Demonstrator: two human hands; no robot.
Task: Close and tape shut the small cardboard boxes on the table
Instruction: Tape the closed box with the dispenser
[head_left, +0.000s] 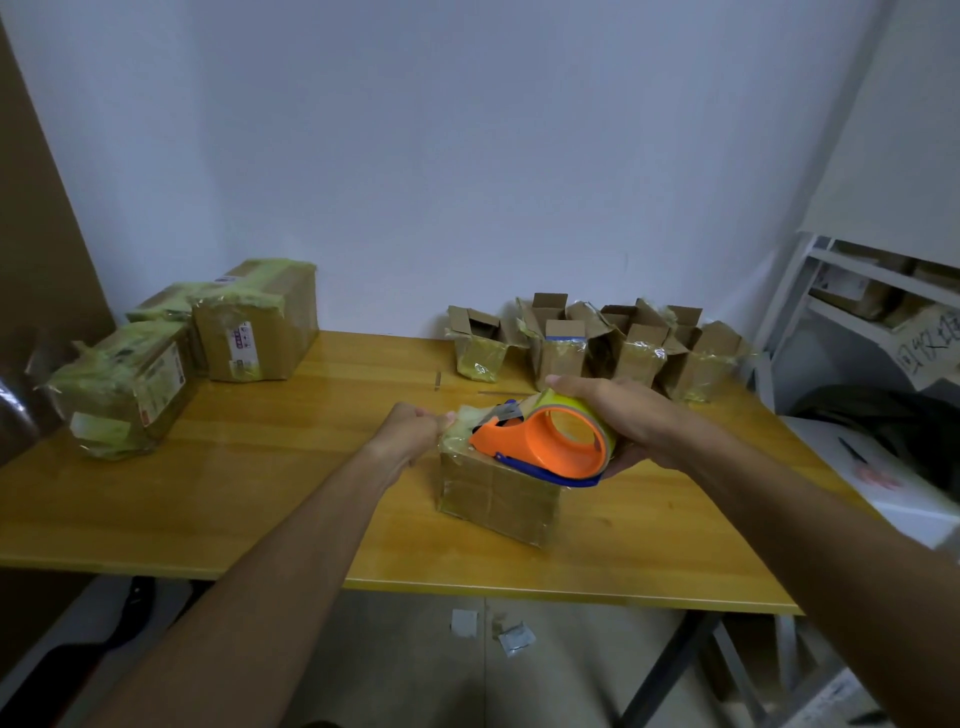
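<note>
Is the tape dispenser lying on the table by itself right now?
No, the right hand grips the orange tape dispenser on top of the small box, while the left hand pinches the tape end.

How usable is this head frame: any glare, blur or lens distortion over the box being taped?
Head view: strong wide-angle bending at the edges, so the table front edge curves; soft glare on its varnish near the left hand; the box and orange tape dispenser in the right hand are fairly sharp; lighting dim and flat, corners darker.
</note>
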